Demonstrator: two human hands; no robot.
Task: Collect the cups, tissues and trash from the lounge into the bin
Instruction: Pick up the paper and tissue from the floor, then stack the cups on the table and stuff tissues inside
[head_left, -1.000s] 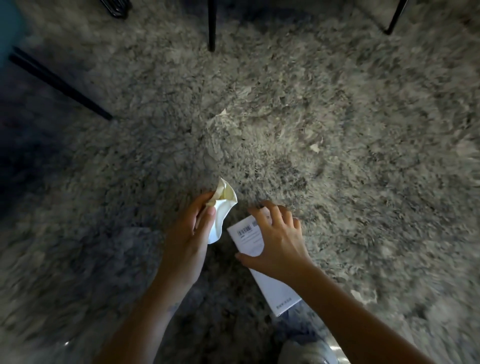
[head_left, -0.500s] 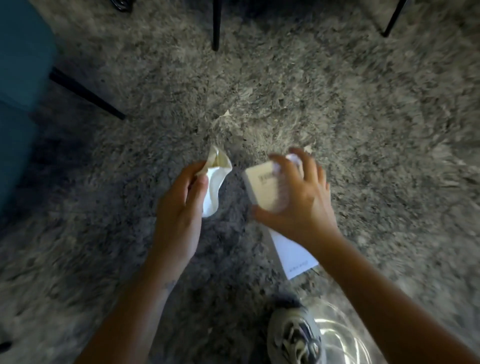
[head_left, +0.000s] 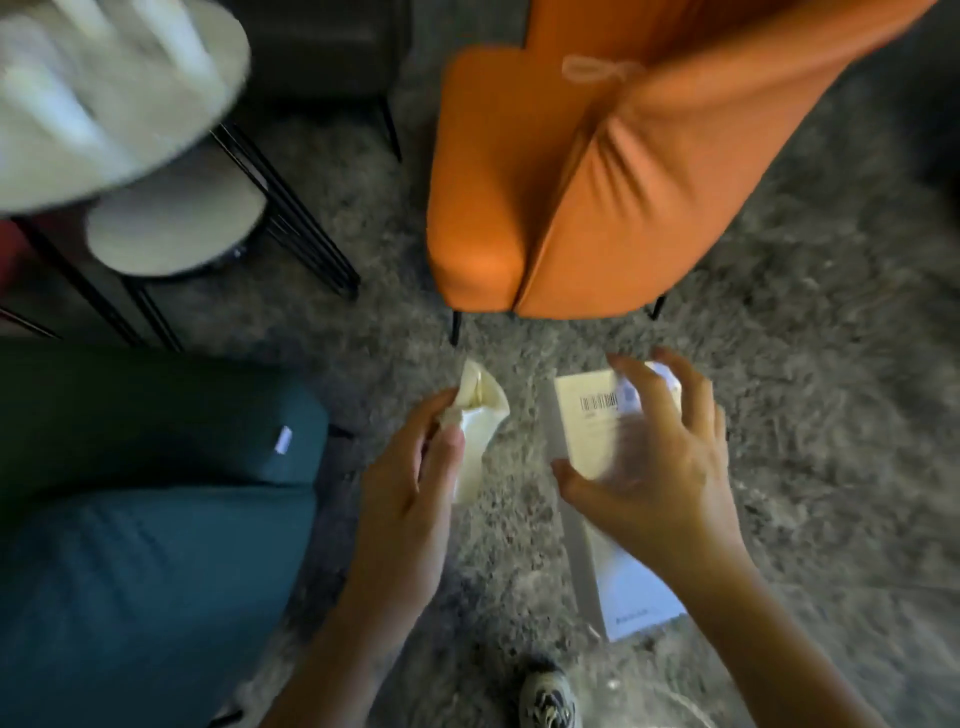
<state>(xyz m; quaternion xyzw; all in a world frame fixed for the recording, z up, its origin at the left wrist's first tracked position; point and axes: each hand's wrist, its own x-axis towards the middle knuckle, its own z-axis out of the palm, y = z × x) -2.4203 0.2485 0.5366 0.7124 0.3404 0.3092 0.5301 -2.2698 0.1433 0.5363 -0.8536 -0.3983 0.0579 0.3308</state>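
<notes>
My left hand (head_left: 410, 493) pinches a crumpled cream tissue (head_left: 478, 415) between thumb and fingers, held above the grey shag rug (head_left: 831, 415). My right hand (head_left: 654, 467) grips a long white carton (head_left: 587, 421) with a barcode near its top end; its lower end (head_left: 634, 597) sticks out below my wrist. Both hands hang in the air side by side, a short gap apart. The frame is blurred by motion. No bin or cup shows clearly.
An orange chair (head_left: 597, 182) stands just ahead of my hands. A teal chair (head_left: 156, 519) fills the lower left. Round white side tables (head_left: 104, 104) on black wire legs stand at the upper left. My shoe (head_left: 545, 696) is at the bottom edge.
I have risen from the rug with the tissue and the carton still in my hands. The view has swung, bringing the orange chair, teal chair and side tables into sight.
</notes>
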